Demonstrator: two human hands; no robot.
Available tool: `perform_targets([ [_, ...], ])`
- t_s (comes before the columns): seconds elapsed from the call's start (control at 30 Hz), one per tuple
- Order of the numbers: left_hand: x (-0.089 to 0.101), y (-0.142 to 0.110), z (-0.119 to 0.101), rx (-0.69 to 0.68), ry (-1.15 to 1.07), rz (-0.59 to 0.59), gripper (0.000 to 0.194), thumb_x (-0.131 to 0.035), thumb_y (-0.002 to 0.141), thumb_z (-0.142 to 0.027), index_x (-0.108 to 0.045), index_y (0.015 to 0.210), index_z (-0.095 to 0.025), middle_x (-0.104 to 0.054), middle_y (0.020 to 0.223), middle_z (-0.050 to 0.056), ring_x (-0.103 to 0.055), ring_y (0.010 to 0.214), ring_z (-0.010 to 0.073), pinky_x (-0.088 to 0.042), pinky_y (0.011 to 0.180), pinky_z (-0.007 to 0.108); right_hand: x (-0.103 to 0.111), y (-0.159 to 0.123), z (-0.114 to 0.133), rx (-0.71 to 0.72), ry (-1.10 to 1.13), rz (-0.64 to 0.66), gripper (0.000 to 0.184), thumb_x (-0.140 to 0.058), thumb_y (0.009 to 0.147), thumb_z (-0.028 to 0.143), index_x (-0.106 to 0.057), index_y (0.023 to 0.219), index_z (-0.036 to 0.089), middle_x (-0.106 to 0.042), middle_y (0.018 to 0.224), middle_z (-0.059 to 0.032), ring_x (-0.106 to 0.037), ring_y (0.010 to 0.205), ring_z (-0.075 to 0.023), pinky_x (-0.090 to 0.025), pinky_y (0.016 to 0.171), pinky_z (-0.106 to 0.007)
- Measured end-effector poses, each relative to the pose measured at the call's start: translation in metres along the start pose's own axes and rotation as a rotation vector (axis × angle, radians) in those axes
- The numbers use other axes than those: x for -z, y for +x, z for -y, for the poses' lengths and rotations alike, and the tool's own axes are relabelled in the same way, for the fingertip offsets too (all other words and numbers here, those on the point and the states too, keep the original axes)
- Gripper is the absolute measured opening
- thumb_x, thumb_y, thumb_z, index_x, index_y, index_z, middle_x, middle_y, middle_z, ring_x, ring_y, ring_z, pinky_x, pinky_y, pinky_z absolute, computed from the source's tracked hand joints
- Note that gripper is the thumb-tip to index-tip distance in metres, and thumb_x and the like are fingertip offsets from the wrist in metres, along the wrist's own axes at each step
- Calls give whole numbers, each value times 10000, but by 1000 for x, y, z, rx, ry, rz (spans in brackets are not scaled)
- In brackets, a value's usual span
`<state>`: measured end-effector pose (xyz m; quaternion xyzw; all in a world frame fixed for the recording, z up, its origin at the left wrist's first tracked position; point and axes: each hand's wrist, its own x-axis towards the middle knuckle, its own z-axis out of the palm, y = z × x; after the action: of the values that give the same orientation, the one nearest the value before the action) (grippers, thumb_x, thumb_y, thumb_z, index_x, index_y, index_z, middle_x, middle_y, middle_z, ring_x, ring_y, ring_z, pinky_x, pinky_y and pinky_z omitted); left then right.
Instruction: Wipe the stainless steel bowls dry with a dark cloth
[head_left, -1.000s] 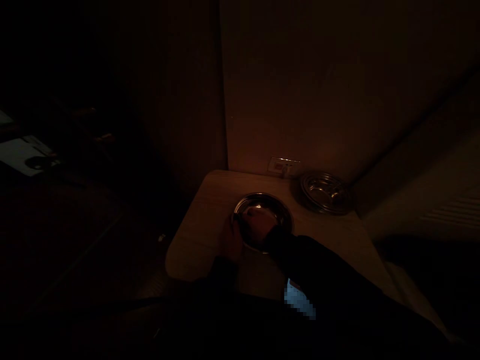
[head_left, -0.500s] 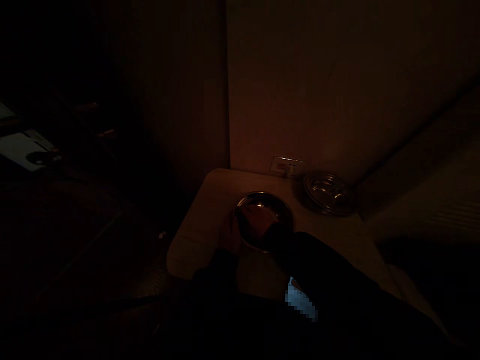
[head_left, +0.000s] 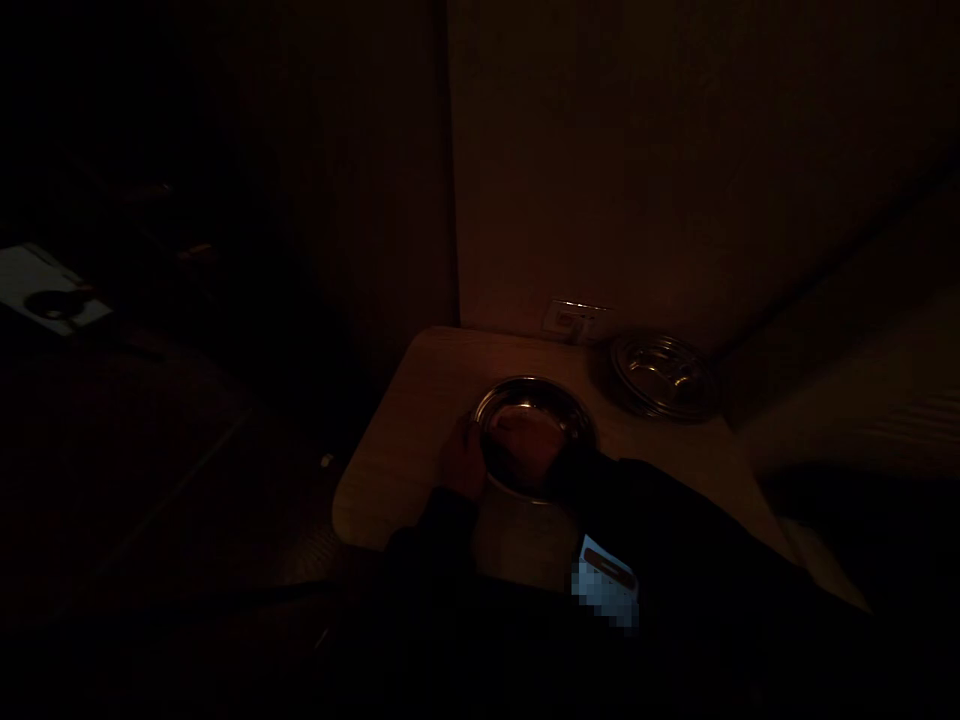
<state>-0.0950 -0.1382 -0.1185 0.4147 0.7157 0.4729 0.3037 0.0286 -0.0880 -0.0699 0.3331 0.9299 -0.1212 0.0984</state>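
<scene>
A round, shiny metal plate (head_left: 527, 383) with a raised rim lies on the small wooden table (head_left: 405, 440). My left hand (head_left: 463, 460) is at the plate's left edge, closed on the rim. Inside the plate is my right hand (head_left: 531, 445), reaching in from the right over the near rim. Its fingers are dim, and a dark patch lies below them; I cannot make out whether it is a cloth or shadow.
Several stacked metal plates (head_left: 664, 380), the top one with compartments, stand at the table's back right. A wall socket (head_left: 577, 318) is just behind the table. A lit phone-like screen (head_left: 607, 585) shows below my right forearm. The room is very dark.
My right hand has shifted a little within the plate, to the right. My left hand stays at the rim. The whole view has moved slightly.
</scene>
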Motion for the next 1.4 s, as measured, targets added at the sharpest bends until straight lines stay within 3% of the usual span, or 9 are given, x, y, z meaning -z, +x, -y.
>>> perform_targets([
  [0.17,2,4,4,-16,2,-25,352,-399,898,-252,-629,1146,-152,-661,1199,122,-605,1111,233,-442,976,363,-2,9,14,-57,-17,-49,438,-401,895,165,-456,1329,140,-505,1328,-174,-485,1204,-285,-427,934,-423],
  [0.3,2,1,1,-6,-9,-8,374,-382,912,-293,-621,1167,-161,-677,1168,108,-618,1083,230,-467,934,352,6,-13,-4,45,-9,114,328,-567,812,200,-640,1130,229,-616,1206,-102,-578,1089,-277,-467,864,-375],
  [0.4,2,-2,-2,-12,-22,28,393,-365,922,-318,-628,1161,-152,-681,1159,115,-628,1063,233,-478,913,348,10,-22,-14,75,-2,196,240,-643,753,198,-699,986,216,-674,1052,-86,-643,934,-247,-497,750,-313],
  [0.6,3,0,-2,-24,-7,50,391,-381,908,-255,-610,1186,-105,-649,1213,149,-597,1128,244,-439,983,362,1,9,-2,-35,-11,-8,359,-576,893,313,-544,1225,180,-574,1223,-94,-583,1054,-233,-494,877,-427],
  [0.7,4,1,-2,-19,-1,46,392,-395,895,-229,-604,1192,-82,-633,1234,167,-582,1154,250,-430,999,362,-2,21,-1,-133,-19,-86,359,-545,917,349,-522,1231,176,-544,1248,-94,-575,1052,-226,-505,862,-447],
  [0.87,2,-2,-5,-7,-2,27,389,-371,913,-256,-617,1185,-126,-662,1195,128,-612,1101,234,-451,968,343,0,0,-10,10,8,4,290,-544,860,208,-614,1141,201,-605,1180,-93,-575,1071,-238,-476,871,-358],
  [1.0,1,-2,-3,4,10,26,411,-361,924,-307,-612,1196,-130,-665,1185,136,-616,1085,260,-458,949,383,0,-14,-14,93,34,95,236,-587,801,228,-683,1016,248,-663,1085,-52,-618,994,-225,-482,819,-314],
  [1.23,6,5,0,-31,28,76,394,-384,911,-253,-597,1212,-113,-633,1248,135,-587,1147,239,-436,991,364,-1,16,1,-54,2,-49,454,-428,869,162,-467,1321,128,-487,1350,-180,-541,1142,-288,-457,893,-404],
  [1.4,8,9,-2,-42,37,96,386,-386,909,-273,-624,1167,-113,-677,1161,141,-622,1074,260,-466,939,390,5,-5,-8,70,3,100,331,-544,823,197,-632,1141,226,-606,1225,-74,-558,1130,-240,-446,898,-319],
])
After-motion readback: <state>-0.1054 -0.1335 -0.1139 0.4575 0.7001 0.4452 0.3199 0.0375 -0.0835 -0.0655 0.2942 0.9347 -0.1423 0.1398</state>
